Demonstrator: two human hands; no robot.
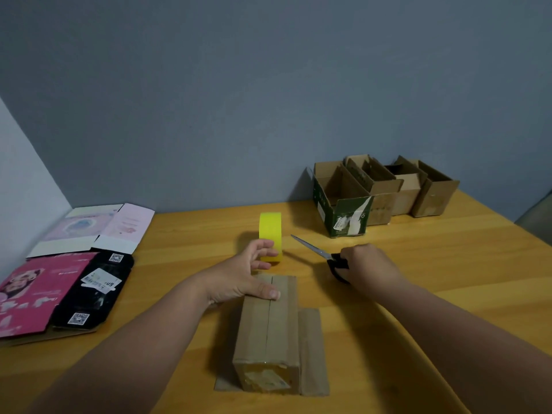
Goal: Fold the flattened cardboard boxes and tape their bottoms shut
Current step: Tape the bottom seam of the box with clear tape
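Note:
A brown cardboard box (268,333) stands bottom-up on the wooden table, its two bottom flaps meeting along a middle seam, its open flaps spread flat on the table. My left hand (248,276) holds the yellow tape roll (270,231) upright just beyond the box's far end, fingers curled on the roll and thumb pressing on the box top. My right hand (367,265) grips the black handles of a pair of scissors (313,249), to the right of the roll. The steel blades point left and away toward the roll.
Flattened printed boxes, pink (33,294), black (95,291) and pale (95,228), lie at the left by the wall. Several folded open boxes (382,192), one green, stand at the back right. The table's right edge (531,234) runs past them.

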